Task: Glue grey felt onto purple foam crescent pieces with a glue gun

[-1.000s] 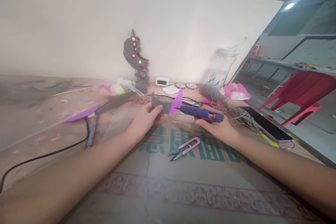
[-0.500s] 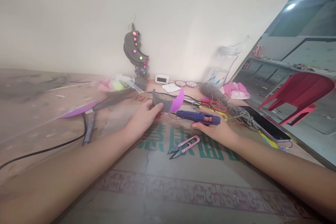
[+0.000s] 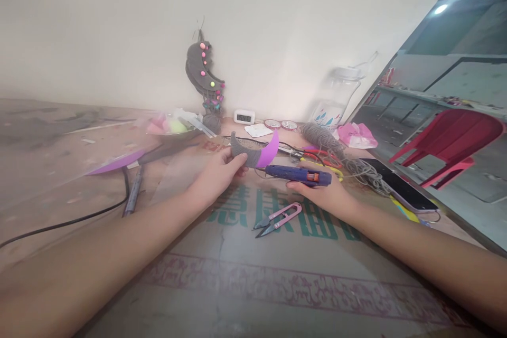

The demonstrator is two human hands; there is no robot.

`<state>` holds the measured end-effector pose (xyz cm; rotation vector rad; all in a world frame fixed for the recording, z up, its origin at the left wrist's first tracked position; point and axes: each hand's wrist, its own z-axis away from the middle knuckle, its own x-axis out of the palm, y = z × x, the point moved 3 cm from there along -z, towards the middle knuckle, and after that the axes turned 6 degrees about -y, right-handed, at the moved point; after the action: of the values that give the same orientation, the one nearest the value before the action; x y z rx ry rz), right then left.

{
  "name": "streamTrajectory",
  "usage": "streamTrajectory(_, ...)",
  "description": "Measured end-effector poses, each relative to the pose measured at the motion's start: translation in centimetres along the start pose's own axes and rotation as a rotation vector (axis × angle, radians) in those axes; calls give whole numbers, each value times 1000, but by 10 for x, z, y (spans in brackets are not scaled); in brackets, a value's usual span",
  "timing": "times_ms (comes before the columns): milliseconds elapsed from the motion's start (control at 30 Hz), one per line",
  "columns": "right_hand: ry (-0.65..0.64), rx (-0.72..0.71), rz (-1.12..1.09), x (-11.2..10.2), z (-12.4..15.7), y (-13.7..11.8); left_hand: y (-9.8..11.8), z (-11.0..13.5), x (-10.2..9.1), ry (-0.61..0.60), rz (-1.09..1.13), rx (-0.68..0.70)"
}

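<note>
My left hand (image 3: 222, 171) pinches a crescent moon shape (image 3: 269, 153) by its lower left side. Grey yarn covers the left part of the crescent, and its right tip is bare purple. In my right hand (image 3: 322, 190) lies a dark blue hot glue gun (image 3: 291, 174), its nozzle pointing left, close to the underside of the crescent. Whether the nozzle touches the crescent I cannot tell. Pink-handled thread snips (image 3: 279, 219) rest on the printed cardboard (image 3: 237, 253) below both hands.
Grey yarn (image 3: 322, 138), a phone (image 3: 400, 185), pliers (image 3: 322, 157) and a pink bag (image 3: 356, 135) lie on the right. A clear bottle (image 3: 336, 95) and a small clock (image 3: 244, 116) stand behind. A finished grey moon ornament (image 3: 202, 71) hangs on the wall; a marker (image 3: 133, 190) and black cable (image 3: 79, 223) lie left.
The whole view has shifted very slightly. Both hands keep the same hold on the crescent and the glue gun, with hardly any movement between them.
</note>
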<state>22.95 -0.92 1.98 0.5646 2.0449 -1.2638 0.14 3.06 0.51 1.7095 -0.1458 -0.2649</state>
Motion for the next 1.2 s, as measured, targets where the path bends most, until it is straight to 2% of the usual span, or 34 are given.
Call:
streamTrajectory(733, 54, 51, 11, -1, 0, 2, -1, 0, 0, -17, 1, 1)
streamTrajectory(1000, -20, 49, -6, 1, 2, 1, -1, 0, -1, -36, 9, -6)
streamTrajectory(1200, 36, 40, 10, 0, 1, 4, 0, 1, 0, -45, 11, -15)
